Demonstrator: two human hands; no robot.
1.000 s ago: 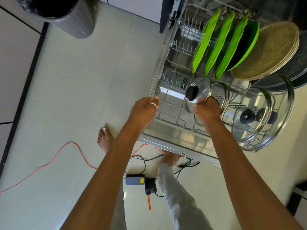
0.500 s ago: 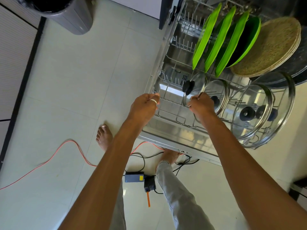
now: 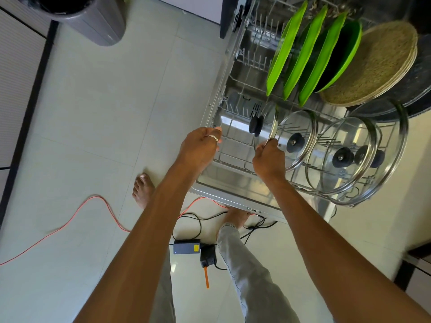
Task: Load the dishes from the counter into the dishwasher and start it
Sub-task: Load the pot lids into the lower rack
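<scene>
The dishwasher's lower wire rack (image 3: 233, 157) is pulled out over the open door (image 3: 235, 197). My right hand (image 3: 269, 160) pinches the rim of a small glass lid (image 3: 268, 117) with a black knob, held nearly on edge in the rack. My left hand (image 3: 200, 148), wearing a ring, grips the rack's front left wire. To the right stand a medium glass lid (image 3: 297, 139) and two large glass lids (image 3: 349, 157). Three green plates (image 3: 305, 52) stand upright further back, with a green bowl (image 3: 342, 54) behind them.
Round woven mats (image 3: 373, 66) lie stacked on the dark counter at the right. A grey bin (image 3: 93, 22) stands at the far left. An orange cable (image 3: 93, 210), black cords and a power adapter (image 3: 186, 247) lie on the tiled floor around my bare feet.
My right hand has turned the small glass lid from facing me to nearly edge-on and shifted it slightly left in the rack. My left hand has stayed on the rack's wire.
</scene>
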